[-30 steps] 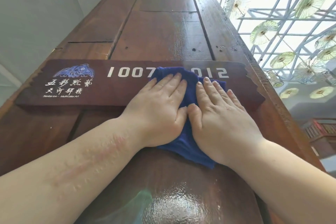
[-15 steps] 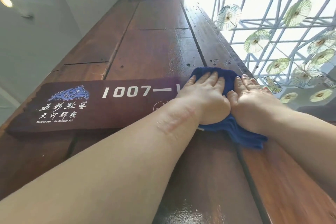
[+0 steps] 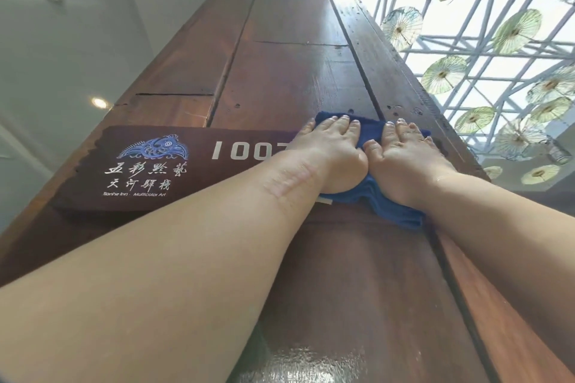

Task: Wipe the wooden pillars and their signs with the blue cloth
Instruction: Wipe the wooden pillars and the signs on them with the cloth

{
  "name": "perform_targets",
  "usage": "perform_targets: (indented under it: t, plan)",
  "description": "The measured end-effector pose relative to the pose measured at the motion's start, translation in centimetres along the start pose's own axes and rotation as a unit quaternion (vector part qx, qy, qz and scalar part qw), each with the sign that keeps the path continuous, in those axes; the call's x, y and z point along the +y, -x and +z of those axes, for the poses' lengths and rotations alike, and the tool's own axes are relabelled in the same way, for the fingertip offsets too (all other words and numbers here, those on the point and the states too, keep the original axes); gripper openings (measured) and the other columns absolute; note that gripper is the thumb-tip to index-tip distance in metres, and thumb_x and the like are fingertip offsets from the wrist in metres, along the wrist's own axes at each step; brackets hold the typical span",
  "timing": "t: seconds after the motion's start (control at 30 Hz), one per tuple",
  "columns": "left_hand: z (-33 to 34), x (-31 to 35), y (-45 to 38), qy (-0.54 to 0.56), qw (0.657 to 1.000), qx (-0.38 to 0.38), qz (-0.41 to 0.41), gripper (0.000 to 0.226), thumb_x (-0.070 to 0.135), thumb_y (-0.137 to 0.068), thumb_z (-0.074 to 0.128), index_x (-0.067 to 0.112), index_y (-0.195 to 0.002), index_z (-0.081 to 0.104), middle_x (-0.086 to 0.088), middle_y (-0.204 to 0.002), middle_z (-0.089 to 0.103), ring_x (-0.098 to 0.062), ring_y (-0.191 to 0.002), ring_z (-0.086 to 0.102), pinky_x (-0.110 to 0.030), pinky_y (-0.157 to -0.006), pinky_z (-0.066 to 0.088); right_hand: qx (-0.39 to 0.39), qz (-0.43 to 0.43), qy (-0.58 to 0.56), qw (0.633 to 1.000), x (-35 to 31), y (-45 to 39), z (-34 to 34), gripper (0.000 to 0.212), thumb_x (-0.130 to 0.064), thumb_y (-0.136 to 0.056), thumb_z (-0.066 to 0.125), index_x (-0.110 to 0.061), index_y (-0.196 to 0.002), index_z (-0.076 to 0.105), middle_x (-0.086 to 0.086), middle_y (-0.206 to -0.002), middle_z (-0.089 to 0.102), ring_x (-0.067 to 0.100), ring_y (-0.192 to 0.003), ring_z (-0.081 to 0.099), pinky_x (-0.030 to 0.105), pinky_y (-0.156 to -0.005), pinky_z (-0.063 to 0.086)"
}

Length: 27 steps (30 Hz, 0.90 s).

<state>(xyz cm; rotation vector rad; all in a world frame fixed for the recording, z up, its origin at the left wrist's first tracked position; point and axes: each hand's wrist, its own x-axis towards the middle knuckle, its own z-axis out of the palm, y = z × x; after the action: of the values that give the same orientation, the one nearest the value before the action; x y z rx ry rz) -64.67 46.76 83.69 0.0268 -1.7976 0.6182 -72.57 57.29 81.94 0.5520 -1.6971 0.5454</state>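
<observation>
Both hands press flat, fingers together and stretched out, on a soft, rumpled blue cloth (image 3: 385, 205): the left hand (image 3: 333, 155) and right hand (image 3: 407, 165) lie side by side, thumbs touching, clamping nothing. The cloth covers the right end of a dark, jagged-edged wooden sign (image 3: 174, 165) fixed across a tall pillar (image 3: 295, 71) of glossy brown planks with long seams. The sign shows a blue fish emblem, white Chinese characters, "Tianhe Inn · Multicolor Art" and "100", the rest hidden.

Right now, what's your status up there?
Left hand and right hand flat on blue cloth. Cloth covers right end of sign on wooden pillar. Nothing obstructing.
</observation>
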Motion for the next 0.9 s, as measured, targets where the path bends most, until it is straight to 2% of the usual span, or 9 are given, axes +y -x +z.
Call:
perform_targets:
  t: [0.23,0.4,0.5,0.67,0.77,0.9]
  plan:
    - [-0.8,-9.3,5.2,0.0,0.999,0.035,-0.022,0.06,0.037,-0.094,0.02,0.018,-0.149,0.006,0.001,-0.16,0.001,-0.01,-0.144,-0.003,-0.035,-0.115,-0.006,0.023,-0.031,-0.046,0.998,-10.2,0.9,1.4,0.065,-0.042,-0.096,0.009,-0.007,-0.149,-0.003,0.012,-0.159,-0.009,0.023,-0.145,-0.01,0.039,-0.116,-0.007]
    - [-0.7,-12.0,7.8,-0.002,0.998,0.059,-0.021,0.06,0.036,-0.094,0.02,0.017,-0.149,0.007,0.0,-0.159,0.0,-0.01,-0.144,-0.004,-0.032,-0.113,-0.008,0.034,-0.051,-0.05,0.997,-13.2,2.0,2.1,0.065,-0.043,-0.095,0.009,-0.009,-0.149,-0.004,0.01,-0.159,-0.009,0.02,-0.145,-0.011,0.037,-0.116,-0.007]
    - [-0.8,-12.3,9.5,-0.005,0.998,0.061,0.001,0.062,0.037,-0.093,0.021,0.015,-0.149,0.008,-0.003,-0.159,0.001,-0.013,-0.145,-0.004,-0.035,-0.117,-0.005,0.054,-0.07,-0.067,0.994,-13.6,3.5,2.5,0.066,-0.045,-0.094,0.009,-0.012,-0.15,-0.001,0.006,-0.16,-0.007,0.016,-0.145,-0.01,0.034,-0.116,-0.007]
    - [0.1,-11.2,13.2,-0.035,0.992,0.097,0.069,0.072,0.048,-0.087,0.015,0.013,-0.149,0.01,-0.006,-0.159,0.005,-0.015,-0.145,-0.001,-0.037,-0.117,-0.001,0.124,-0.106,-0.034,0.986,-12.0,8.0,4.0,0.077,-0.053,-0.083,-0.003,-0.018,-0.151,0.004,-0.002,-0.16,-0.001,0.007,-0.144,-0.008,0.029,-0.115,-0.009]
    - [0.7,-9.4,13.1,-0.057,0.99,0.086,0.1,0.07,0.049,-0.09,0.015,0.012,-0.15,0.006,-0.006,-0.159,0.001,-0.016,-0.145,-0.004,-0.038,-0.117,-0.001,0.131,-0.095,-0.017,0.987,-10.0,9.4,4.3,0.075,-0.053,-0.084,-0.003,-0.02,-0.151,0.002,-0.005,-0.16,-0.002,0.006,-0.143,-0.009,0.029,-0.114,-0.011]
    - [1.4,-6.1,10.8,-0.047,0.989,0.079,0.118,0.071,0.05,-0.089,0.011,0.013,-0.149,0.001,-0.004,-0.159,-0.003,-0.016,-0.145,-0.007,-0.034,-0.114,-0.01,0.13,-0.057,-0.022,0.99,-6.5,9.6,4.1,0.071,-0.051,-0.087,0.002,-0.021,-0.151,0.002,-0.006,-0.16,-0.001,0.006,-0.143,-0.009,0.029,-0.114,-0.011]
